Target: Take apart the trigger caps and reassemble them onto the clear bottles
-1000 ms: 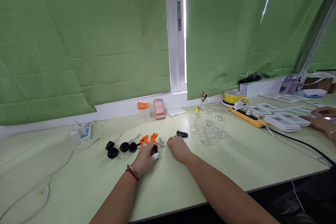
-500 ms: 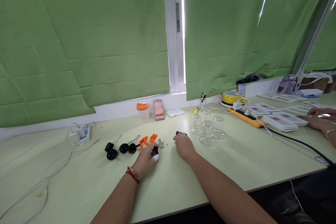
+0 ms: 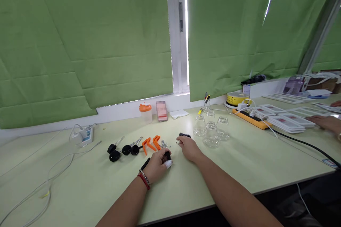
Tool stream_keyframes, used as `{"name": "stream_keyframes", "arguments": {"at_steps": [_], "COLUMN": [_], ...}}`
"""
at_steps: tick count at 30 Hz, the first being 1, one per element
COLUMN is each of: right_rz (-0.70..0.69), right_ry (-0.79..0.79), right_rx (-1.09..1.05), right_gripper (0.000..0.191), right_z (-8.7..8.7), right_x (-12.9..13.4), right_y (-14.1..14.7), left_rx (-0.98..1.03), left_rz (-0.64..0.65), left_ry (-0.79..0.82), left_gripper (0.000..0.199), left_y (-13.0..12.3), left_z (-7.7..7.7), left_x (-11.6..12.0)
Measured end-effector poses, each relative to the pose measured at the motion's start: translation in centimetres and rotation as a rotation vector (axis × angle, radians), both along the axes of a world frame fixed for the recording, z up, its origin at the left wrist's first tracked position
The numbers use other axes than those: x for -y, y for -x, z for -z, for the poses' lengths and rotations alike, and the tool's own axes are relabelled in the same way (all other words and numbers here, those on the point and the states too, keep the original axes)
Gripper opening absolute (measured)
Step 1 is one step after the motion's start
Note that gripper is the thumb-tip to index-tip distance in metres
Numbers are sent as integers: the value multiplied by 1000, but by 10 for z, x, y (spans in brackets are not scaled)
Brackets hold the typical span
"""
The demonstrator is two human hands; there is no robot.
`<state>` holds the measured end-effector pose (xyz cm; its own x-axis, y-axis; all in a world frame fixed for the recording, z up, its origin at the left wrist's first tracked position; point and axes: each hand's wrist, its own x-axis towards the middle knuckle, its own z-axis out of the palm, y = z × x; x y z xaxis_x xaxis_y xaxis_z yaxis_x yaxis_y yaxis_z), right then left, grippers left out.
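Observation:
My left hand [image 3: 157, 165], with a white wrap on its thumb, is closed around a black plastic part [image 3: 167, 155]; a black length [image 3: 145, 164] of it shows behind the wrist. The fingertips of my right hand [image 3: 188, 148] pinch a small coil spring [image 3: 177, 143]. Just beyond them lies a dark cluster of small ridged pieces [image 3: 184, 135], perhaps more springs. Orange bent levers [image 3: 156, 142] and small metal pins [image 3: 163, 144] lie ahead of my left hand. Farther left are several black round pieces with metal rods [image 3: 126, 150].
Several clear glass jars [image 3: 211, 135] stand right of my right hand. Behind are an orange-lidded cup [image 3: 145, 112] and a white tissue [image 3: 178, 114]. An orange power strip [image 3: 252, 119] and white trays [image 3: 286, 123] lie at right, near another person's hand [image 3: 326, 122]. Cables [image 3: 60, 173] cross the left side.
My left hand has moved right with the black part, nearer my right hand. A coil spring now shows at my right fingertips. The other person's hand has shifted right.

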<state>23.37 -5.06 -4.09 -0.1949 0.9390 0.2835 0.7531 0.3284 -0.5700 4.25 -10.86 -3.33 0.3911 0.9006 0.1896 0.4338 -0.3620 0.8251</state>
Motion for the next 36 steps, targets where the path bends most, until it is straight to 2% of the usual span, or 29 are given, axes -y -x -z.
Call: {"name": "stream_keyframes", "arguments": {"at_steps": [6,11,18,23,27,31,36], "right_rz": [-364,-489,-535,-508,-504,-543,-511], "right_ry": [94,79,70,-5,-86,-91,-64], "right_rx": [-685,-920,-828,-666,-562,-559,-545], "right_gripper": [33,26,25,26,18,17,15], "right_z": [-1,-8,-10,-15,-15,-11,-12], "right_x": [11,22,30,33,32,28,30], "right_y": [16,26,28,27,24,23,26], "left_rx": [16,8,2,-5,-3,14,29], "left_rz": [38,46,50,42,50,54,66], "left_ry": [21,1,-36,-55,-48,-47,-42], "left_gripper": [18,16,12,12,15,16,16], "left_y": [-3,-3,-3,-3,-3,-3,-6], "left_z": [-1,1,0,-1,-1,-5,-7], "left_x": [1,-1,-1,-1,-1,0,2]}}
